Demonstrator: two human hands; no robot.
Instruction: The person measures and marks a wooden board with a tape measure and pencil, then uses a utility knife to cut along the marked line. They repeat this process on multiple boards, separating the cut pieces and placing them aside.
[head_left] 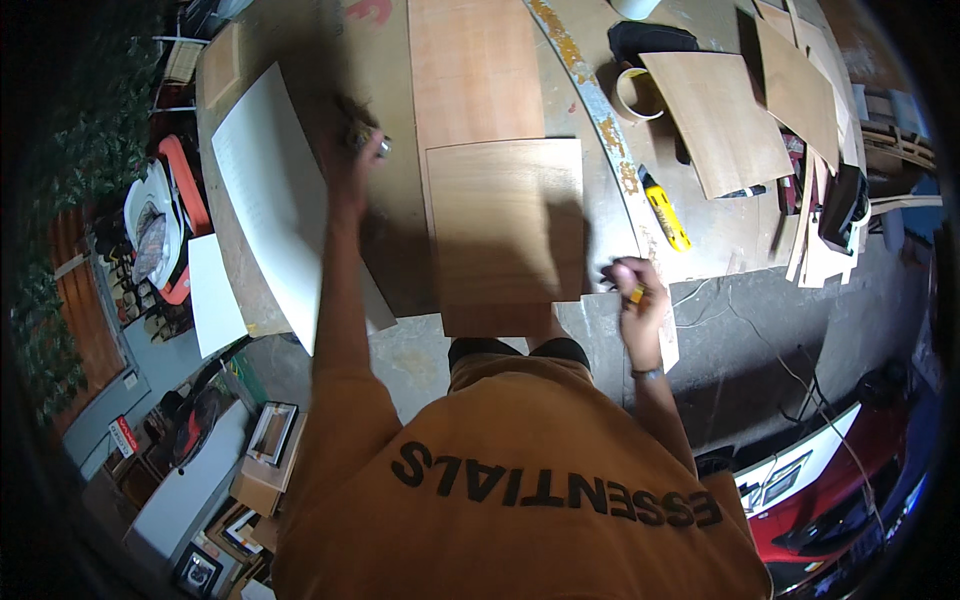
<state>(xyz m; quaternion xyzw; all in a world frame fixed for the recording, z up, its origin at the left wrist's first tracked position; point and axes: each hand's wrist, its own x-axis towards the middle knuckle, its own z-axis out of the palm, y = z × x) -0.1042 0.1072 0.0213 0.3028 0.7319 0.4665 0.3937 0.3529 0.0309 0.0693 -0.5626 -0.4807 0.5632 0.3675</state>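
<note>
A pale square wooden panel (500, 225) lies in front of me over a longer reddish-brown board (475, 75). My left hand (358, 150) is over the table left of the boards, its fingers dark in shadow and blurred. A small shiny spot shows beside it, but I cannot make out what it is. Right of the panel, at the table's near edge, my right hand (643, 300) is closed round a small thing with a yellow part (636, 295). Close above that hand, a yellow utility knife (663, 210) rests beside a long, paint-worn metal straightedge (612, 135).
A large white sheet (275, 200) lies at the left. A roll of tape (639, 94), a dark cloth-like item (650, 40) and several thin wooden pieces (715, 120) fill the table's right. Cables (765, 335) trail over the floor at the right.
</note>
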